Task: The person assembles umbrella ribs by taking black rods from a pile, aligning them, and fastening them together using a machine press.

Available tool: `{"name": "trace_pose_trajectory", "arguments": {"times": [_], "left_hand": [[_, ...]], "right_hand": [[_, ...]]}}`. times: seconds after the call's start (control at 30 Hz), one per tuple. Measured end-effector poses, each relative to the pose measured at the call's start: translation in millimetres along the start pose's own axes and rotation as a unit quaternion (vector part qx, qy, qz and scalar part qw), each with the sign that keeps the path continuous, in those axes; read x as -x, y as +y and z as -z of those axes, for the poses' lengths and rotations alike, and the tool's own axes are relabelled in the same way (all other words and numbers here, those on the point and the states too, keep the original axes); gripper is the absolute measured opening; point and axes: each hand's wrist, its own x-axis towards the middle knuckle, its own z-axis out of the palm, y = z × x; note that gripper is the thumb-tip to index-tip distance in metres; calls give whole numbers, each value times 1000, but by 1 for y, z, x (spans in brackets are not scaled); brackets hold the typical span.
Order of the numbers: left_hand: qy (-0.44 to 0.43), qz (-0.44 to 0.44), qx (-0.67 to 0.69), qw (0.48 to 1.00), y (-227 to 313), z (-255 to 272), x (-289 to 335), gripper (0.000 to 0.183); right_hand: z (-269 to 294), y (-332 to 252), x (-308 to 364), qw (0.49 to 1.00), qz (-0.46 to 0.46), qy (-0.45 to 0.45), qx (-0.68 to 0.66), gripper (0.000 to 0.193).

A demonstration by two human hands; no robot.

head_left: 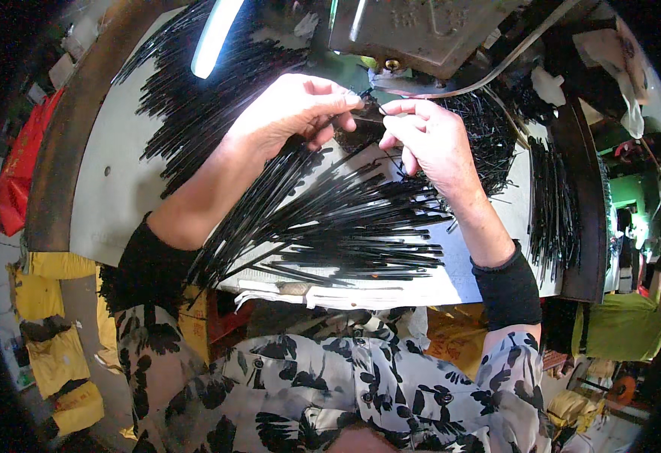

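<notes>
My left hand (293,109) is closed in a pinch at the far middle of the table, just in front of a metal machine (421,34). Between its thumb and index finger is the end of a thin black strip, mostly hidden. Close by on the right, my right hand (430,143) also pinches a thin black strip, its other fingers curled. The fingertips of the two hands are a small gap apart. Under my wrists, a fanned bundle of long black strips (330,219) lies on the pale tabletop (108,204).
More black strips (195,98) cover the far left, under a bright tube lamp (216,38). A tangled heap of black pieces (489,143) lies beyond my right hand. Another bundle (551,204) sits along the right wooden edge (585,204). A grey cable (508,66) curves from the machine.
</notes>
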Motion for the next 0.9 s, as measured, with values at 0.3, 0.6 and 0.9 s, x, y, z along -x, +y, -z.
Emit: {"name": "trace_pose_trajectory", "arguments": {"times": [0.3,0.6,0.9], "left_hand": [[-1,4,-32,999,-2,3,-1,24],[-6,14,-26,1000,-2,1,-1,22],[11,2,-28,1000,3,-3,2,22]], "right_hand": [[3,8,-1,994,-38,-37,-90,26],[6,10,4,988,-69,-31,-134,29],[12,12,9,967,-93,-7,-238,27]]}}
